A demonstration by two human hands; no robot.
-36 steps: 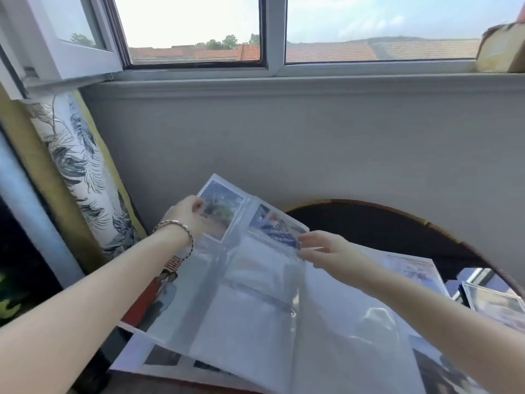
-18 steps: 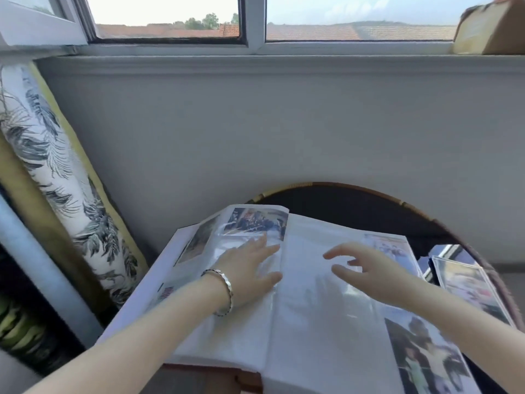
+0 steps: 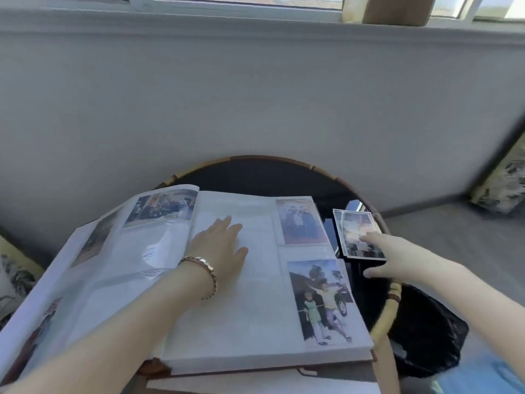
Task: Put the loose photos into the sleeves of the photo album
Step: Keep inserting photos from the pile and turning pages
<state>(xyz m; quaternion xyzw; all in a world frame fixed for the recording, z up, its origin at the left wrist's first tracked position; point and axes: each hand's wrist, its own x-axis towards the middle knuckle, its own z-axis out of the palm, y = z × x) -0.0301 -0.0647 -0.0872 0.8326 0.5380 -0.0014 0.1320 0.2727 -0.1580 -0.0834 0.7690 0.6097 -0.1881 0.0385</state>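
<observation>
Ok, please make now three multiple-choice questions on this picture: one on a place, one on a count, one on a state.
1. Where do the loose photos lie?
A) on the table, right of the album
B) on the window sill
C) on the left page

2. How many photos show in the right page?
A) none
B) two
C) five

3. The left hand:
A) lies flat on the page
B) pinches a photo
C) is out of view

Answers:
1 A, the stack sits on the dark tabletop beside the album, where the right hand reaches.
2 B, one upper photo, one lower photo.
3 A, its fingers are straight on the page.
</observation>
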